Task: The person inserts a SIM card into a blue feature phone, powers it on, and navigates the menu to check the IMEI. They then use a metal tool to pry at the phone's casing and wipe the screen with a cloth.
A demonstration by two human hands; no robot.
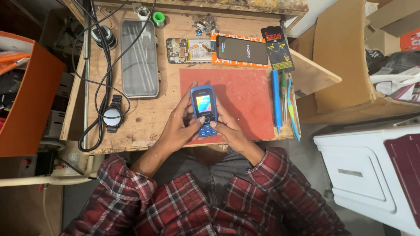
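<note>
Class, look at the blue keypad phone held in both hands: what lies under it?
Under the blue keypad phone lies a red work mat on the wooden bench. The left hand and right hand cover the mat's near edge.

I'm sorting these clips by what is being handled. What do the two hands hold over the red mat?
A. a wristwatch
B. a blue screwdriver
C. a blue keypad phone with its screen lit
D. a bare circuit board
C: the left hand and right hand cradle a blue keypad phone, its small screen glowing, both thumbs on the keys.
</note>
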